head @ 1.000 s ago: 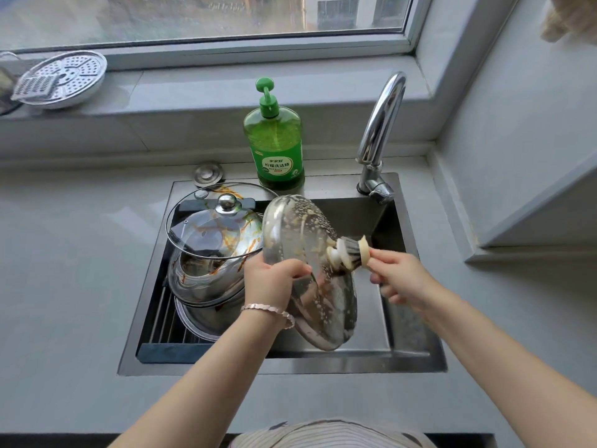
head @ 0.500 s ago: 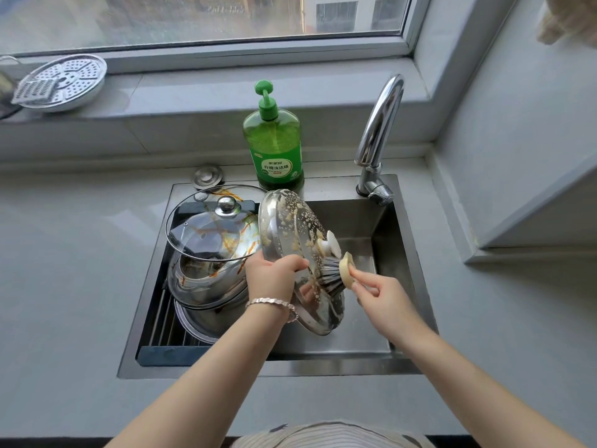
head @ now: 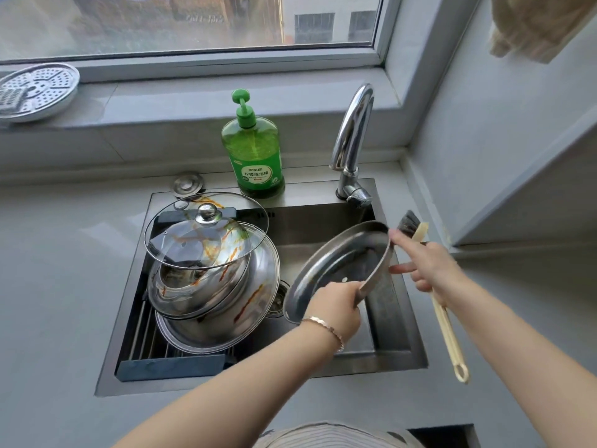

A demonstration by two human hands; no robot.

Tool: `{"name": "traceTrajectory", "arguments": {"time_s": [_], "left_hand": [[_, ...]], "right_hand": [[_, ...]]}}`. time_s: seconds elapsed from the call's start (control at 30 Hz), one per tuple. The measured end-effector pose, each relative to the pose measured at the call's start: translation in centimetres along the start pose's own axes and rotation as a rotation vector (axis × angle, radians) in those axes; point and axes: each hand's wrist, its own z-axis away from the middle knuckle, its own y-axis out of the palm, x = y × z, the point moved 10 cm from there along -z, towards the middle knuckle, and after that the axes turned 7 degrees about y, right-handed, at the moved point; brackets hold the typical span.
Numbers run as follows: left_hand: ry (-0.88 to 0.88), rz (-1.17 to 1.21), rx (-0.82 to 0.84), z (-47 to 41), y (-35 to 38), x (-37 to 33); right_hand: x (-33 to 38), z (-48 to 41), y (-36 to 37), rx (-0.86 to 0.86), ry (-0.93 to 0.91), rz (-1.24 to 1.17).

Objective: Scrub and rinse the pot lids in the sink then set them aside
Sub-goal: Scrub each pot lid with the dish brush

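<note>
Over the right half of the sink (head: 290, 379), the left hand (head: 336, 305) grips the near rim of a stainless steel pot lid (head: 336, 257), which is tilted with its hollow underside up. At the sink's right edge, the right hand (head: 429, 263) holds a long-handled dish brush (head: 447, 331), its forefinger stretched to the lid's far rim. In the sink's left half a glass lid (head: 206, 234) tops a stack of sauce-streaked steel lids (head: 232, 295).

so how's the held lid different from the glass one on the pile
The held lid is opaque steel, the glass lid see-through. The held lid is tilted, underside showing, gripped by the left hand; the glass lid rests knob up on the stack, streaked orange. Both are round.
</note>
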Motion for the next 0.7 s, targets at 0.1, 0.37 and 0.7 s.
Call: {"name": "traceTrajectory", "arguments": {"time_s": [0.1,0.37,0.7], "left_hand": [[0.107,-0.251,0.102,-0.2,2.0,-0.6],[-0.045,0.031,-0.159,1.9,-2.4,6.5],[-0.775,1.431,-0.241,7.6,-1.6,13.3]], "right_hand": [[-0.6,-0.1,0.2,-0.001,0.016,-0.019],[-4.5,-2.0,0.1,-0.087,0.006,-0.147],[-5.0,-1.2,1.5,0.13,-0.001,-0.174]]}}
